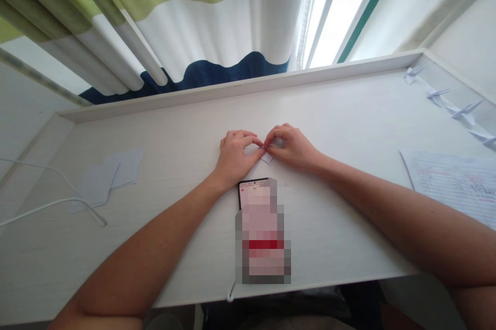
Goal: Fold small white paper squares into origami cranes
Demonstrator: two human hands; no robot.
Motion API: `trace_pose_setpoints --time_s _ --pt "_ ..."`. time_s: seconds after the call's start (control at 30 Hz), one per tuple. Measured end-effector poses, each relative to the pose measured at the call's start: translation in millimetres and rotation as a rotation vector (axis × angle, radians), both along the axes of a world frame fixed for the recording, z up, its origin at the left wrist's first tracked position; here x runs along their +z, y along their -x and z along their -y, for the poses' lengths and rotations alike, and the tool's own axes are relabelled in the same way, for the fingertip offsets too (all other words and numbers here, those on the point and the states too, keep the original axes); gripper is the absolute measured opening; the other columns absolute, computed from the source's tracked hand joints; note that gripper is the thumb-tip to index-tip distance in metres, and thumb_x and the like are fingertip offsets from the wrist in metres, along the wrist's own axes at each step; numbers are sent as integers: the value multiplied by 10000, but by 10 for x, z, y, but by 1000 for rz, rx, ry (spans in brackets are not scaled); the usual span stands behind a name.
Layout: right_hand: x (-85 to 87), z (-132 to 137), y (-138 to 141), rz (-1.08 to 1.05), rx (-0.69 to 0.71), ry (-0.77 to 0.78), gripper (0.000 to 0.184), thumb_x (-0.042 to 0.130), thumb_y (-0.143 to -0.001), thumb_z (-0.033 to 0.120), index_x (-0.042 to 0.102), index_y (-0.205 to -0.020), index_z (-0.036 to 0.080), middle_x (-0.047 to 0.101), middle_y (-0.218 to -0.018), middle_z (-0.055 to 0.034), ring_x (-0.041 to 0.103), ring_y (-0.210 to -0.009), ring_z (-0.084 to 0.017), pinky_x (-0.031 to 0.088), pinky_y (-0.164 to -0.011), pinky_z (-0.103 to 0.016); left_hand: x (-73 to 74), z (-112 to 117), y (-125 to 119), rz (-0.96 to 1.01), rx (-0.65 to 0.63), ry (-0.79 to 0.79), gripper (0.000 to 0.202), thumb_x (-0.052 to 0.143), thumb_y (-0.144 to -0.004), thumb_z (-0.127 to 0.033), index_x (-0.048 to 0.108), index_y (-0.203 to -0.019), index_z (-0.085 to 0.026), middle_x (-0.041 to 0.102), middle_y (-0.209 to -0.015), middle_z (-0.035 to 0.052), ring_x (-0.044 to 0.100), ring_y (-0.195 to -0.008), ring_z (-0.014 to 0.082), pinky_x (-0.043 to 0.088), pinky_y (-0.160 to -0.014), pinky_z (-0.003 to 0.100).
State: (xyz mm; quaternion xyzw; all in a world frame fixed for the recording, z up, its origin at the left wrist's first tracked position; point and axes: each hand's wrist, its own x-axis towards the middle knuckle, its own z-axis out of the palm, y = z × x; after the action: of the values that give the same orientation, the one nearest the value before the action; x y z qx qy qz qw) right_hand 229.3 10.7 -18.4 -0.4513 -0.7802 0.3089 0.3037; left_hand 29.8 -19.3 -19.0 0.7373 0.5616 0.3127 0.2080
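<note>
Over the middle of the white desk (186, 139), a small folded piece of white paper (267, 158) is held between my two hands. My left hand (237, 153) pinches it with thumb and forefinger from the left. From the right, the thumb and forefinger of my right hand (294, 148) close on it, the fingertips of both hands almost touching. Most of the paper is hidden by the fingers; only a pointed lower corner shows. Just below the hands a phone (258, 216) lies on the desk, its screen lit and largely blurred out.
Several folded paper cranes (465, 111) line the desk's right edge, above a lined written sheet (453, 180). Loose white paper pieces (127, 167) lie at the left, near a white cable (50, 205). A raised rim (248, 82) borders the back, before a curtain (217, 20).
</note>
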Motion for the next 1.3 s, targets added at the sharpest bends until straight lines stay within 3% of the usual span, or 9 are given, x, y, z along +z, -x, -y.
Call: trace_pose_setpoints --time_s 0.13,0.43,0.57,0.73,0.97,1.2,1.3 --pt "40 20 -1 -2 14 -6 154 657 -783 127 752 -752 244 792 -913 -46 666 -974 -277 499 -964 -457 -17 2 18 -12 -54 -31 11 809 -903 -274 817 -901 -281 804 -1124 41 630 -1185 294 427 -1106 509" --pt "84 -28 -52 -24 59 37 243 606 -789 92 774 -711 249 806 -973 -44 690 -997 -262 516 -993 -439 41 27 62 -211 -226 -170 173 673 -970 -290 823 -890 -255 804 -1159 80 641 -1156 302 449 -996 471" --pt "110 -91 -101 -37 121 85 270 587 -801 95 800 -720 240 814 -1007 -48 713 -983 -249 528 -977 -413 30 15 59 -177 -206 -153 200 653 -987 -295 825 -902 -240 802 -1147 93 661 -1126 298 460 -989 469" --pt "85 -124 -108 -92 -19 174 258 579 -822 125 817 -790 221 813 -931 -53 714 -871 -238 547 -838 -384 -10 -20 67 -103 -165 -106 103 740 -956 -305 821 -919 -254 811 -1110 66 665 -1104 286 465 -1015 471" --pt "87 -109 -124 8 99 61 63 764 -785 210 812 -771 248 765 -1093 -78 697 -1054 -290 523 -1047 -489 30 9 42 -94 -143 -75 53 758 -944 -285 799 -929 -256 803 -1116 55 653 -1115 289 450 -1024 463" --pt "43 -51 -83 76 51 -3 122 733 -792 139 798 -800 242 763 -1053 -75 674 -1060 -297 516 -1025 -489 21 7 44 -120 -149 -72 135 740 -966 -295 828 -1068 -283 797 -1145 57 642 -1131 292 438 -1006 453" --pt "46 -22 -72 80 42 -10 124 724 -822 146 793 -786 243 768 -1024 -72 680 -1020 -287 528 -993 -472 0 1 52 -126 -159 -92 121 743 -968 -300 839 -1042 -296 799 -1131 52 644 -1112 283 446 -999 446"
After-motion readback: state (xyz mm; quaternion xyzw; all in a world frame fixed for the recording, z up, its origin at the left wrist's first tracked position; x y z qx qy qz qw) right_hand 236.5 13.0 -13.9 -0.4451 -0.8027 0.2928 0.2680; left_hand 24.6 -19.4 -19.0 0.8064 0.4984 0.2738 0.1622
